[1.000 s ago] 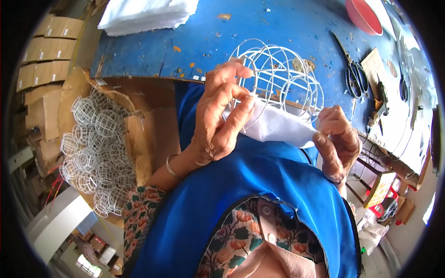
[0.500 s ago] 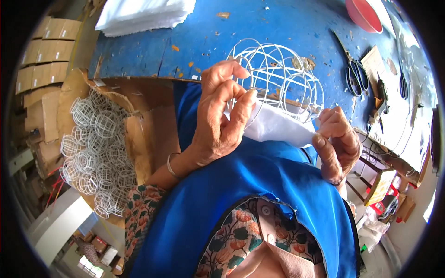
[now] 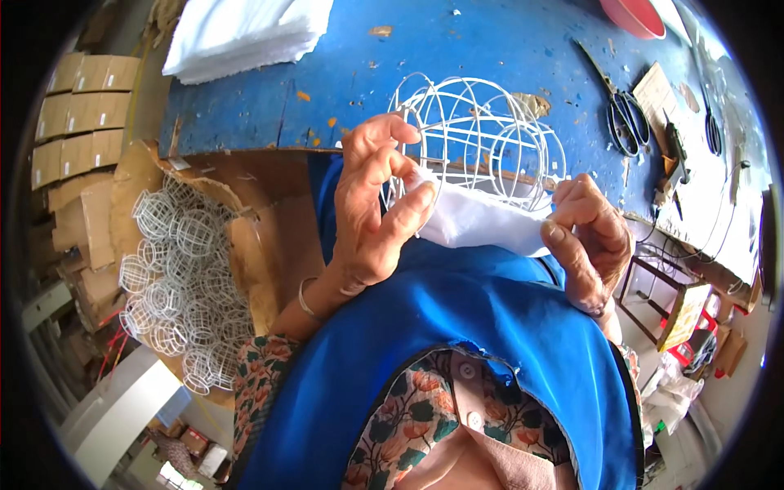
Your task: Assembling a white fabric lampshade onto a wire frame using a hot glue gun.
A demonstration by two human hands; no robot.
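A white wire cage (image 3: 482, 139), dome-shaped, rests at the near edge of the blue table (image 3: 457, 57). Below it a piece of white fabric (image 3: 478, 222) is stretched between my hands. My left hand (image 3: 371, 208) pinches the fabric's left end with thumb and fingers, right against the cage's wires. My right hand (image 3: 588, 237) grips the fabric's right end, just under the cage's right side. I wear a blue apron (image 3: 457, 343) over a floral garment.
A cardboard box (image 3: 135, 175) on my left holds several white wire cages (image 3: 175, 286). A stack of white sheets (image 3: 245, 33) lies at the table's far left. Scissors (image 3: 625, 122), a red bowl (image 3: 633, 16) and tools lie at the right. Flattened cartons (image 3: 77, 110) are stacked far left.
Both hands stay on the fabric and cage. My left fingers have shifted slightly along the cage's wires, and the fabric is pulled a little tauter.
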